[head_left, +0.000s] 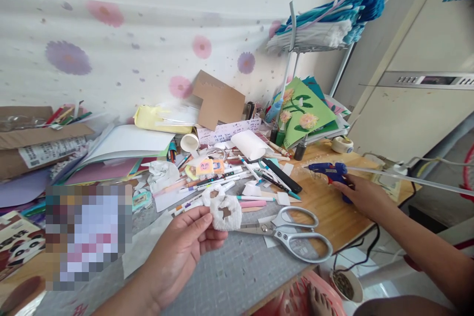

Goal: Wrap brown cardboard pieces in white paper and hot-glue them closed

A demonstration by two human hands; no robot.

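Pinched between the thumb and fingers of my left hand [192, 234] is a white bumpy craft piece [230, 218], with two rounded parts that each show a brown patch in the middle. Over at the right, my right hand [353, 195] is wrapped around a blue hot glue gun [329, 170]. Its nozzle points left, and a long translucent glue stick [400, 177] runs out of its back. Just beyond the craft piece lie large grey-handled scissors [289, 229], their blades pointing left and partly hidden behind it.
Pens, markers and paper scraps [229, 177] crowd the middle of the table. At the left stand a cardboard box [40, 138] and stacked paper [126, 143]. A rack of pipe cleaners [322, 24] rises at the back right, above a green flower card [305, 111]. A tape roll [341, 144] sits behind the glue gun.
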